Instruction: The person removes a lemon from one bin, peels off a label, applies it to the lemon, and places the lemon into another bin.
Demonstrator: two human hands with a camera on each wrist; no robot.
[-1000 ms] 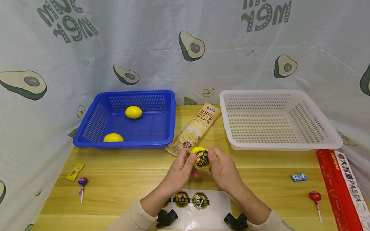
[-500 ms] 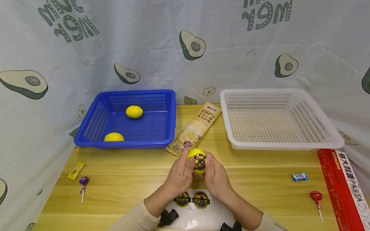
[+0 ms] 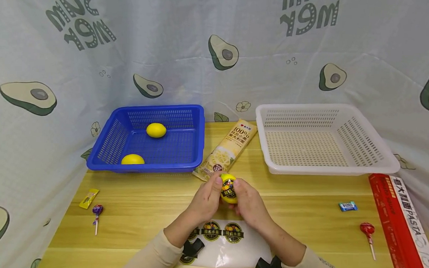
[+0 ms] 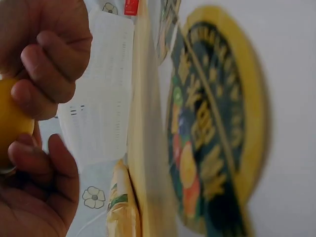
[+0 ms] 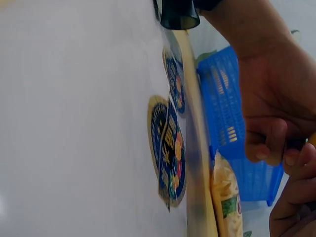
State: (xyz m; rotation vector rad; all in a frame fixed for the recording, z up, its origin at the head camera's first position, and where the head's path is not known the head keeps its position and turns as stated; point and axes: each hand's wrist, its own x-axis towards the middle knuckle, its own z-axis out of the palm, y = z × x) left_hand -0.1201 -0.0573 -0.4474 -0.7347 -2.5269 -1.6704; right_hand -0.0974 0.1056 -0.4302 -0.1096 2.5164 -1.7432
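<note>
Labelled lemon [image 3: 228, 189] sitting in two-handed grip

L hand [image 3: 206, 199] & R hand [image 3: 251, 203] are both gripping, fingers curling round the lemon from either side, just above the table [image 3: 142, 226]. Its round blk label [image 3: 228, 186] is facing the head cam, showing fruit pics & Chinese chars. Below, betw. the forearms, a white sheet [image 3: 238, 255] is carrying stickers of the same kind, reading 精品水果. Just beyond the hands, a pasta pkt [image 3: 226, 150] is lying at an angle, showing "100%" & 杜兰小麦意大利面. L of it, a blue basket [image 3: 200, 139] is holding two other lemons [image 3: 156, 130]; R of it, a white basket [image 3: 317, 169] is standing. Far R, a red box [image 3: 394, 222] is showing 意大利面 & "PASTA"; near it are lying a red lollipop [image 3: 367, 228] & a blue-wrapped sweet [image 3: 347, 206], the latter's print too small to read. Far L, a purple lollipop [image 3: 97, 210] & a yellow-wrapped sweet [image 3: 89, 199] are lying. Behind, an avocado-print curtain [image 3: 185, 60] is showing reversed lettering, apparently "Summer".
</note>
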